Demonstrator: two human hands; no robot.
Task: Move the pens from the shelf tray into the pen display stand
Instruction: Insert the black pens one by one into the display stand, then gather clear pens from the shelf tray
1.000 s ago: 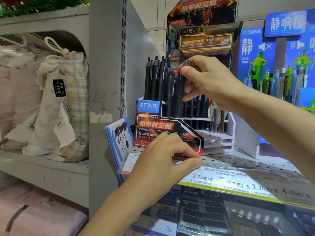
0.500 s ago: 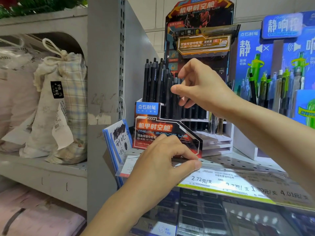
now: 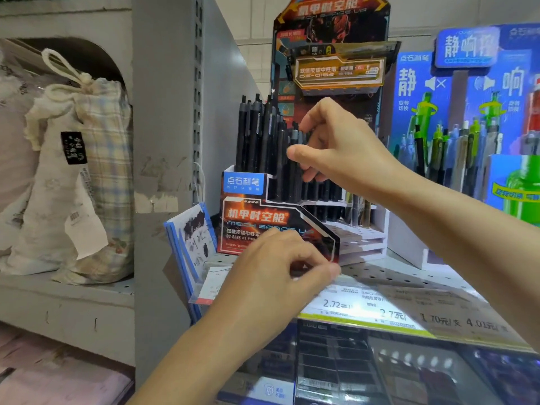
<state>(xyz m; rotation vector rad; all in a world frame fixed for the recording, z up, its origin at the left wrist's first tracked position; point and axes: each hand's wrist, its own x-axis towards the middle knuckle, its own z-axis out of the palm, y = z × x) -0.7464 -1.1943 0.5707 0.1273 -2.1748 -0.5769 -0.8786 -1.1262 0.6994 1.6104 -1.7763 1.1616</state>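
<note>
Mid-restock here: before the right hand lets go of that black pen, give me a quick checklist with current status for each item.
1. Right hand grips the black pen: ok.
2. Pen upright, in line with the standing pens: ok.
3. Pen tip seated in a hole of the pen display stand: cannot tell, hidden.
4. Left hand at the stand's front base: ok; whether it holds anything, cannot tell.
5. Free holes on the white tiers: ok.
</note>
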